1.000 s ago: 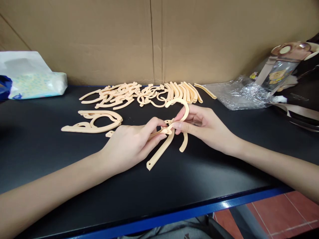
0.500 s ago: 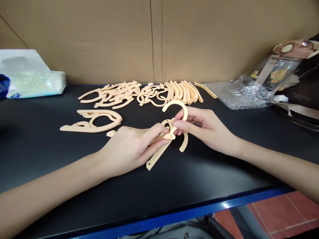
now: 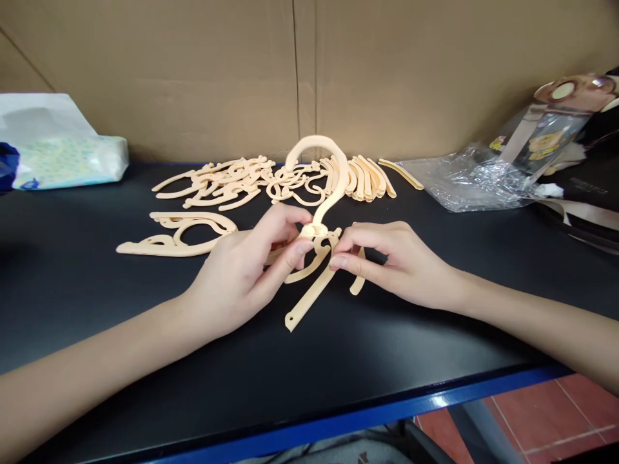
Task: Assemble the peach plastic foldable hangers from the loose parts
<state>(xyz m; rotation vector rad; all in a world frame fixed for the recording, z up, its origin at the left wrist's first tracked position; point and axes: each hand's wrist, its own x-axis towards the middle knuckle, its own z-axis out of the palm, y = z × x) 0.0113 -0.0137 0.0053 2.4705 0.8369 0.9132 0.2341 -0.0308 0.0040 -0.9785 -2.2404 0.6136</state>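
Note:
My left hand (image 3: 246, 267) pinches the base of a beige plastic hanger hook (image 3: 341, 174), raised above the table with its curve upward. Whatever else lies inside that palm is mostly hidden by the fingers. My right hand (image 3: 403, 264) has thumb and fingertips closed at the upper end of a straight hanger arm (image 3: 309, 299), which slants across the tabletop. Behind the right fingers a short curved beige piece (image 3: 358, 283) shows in part. Another curved hanger part (image 3: 307, 274) lies below the raised hook. Left of my left hand rests a folded hanger (image 3: 198, 247).
A pile of beige hanger parts (image 3: 227, 183) lies along the back of the black table (image 3: 232, 386), beside a row of hanger arms (image 3: 360, 179). Tissue pack (image 3: 72, 161) at left; clear plastic bag (image 3: 454, 180) and bottle (image 3: 551, 135) at right. Cardboard (image 3: 217, 77) stands behind.
The hook has risen and moved slightly left, now in my left hand's pinch. My right hand has let go of it and closed at the straight hanger arm's upper end.

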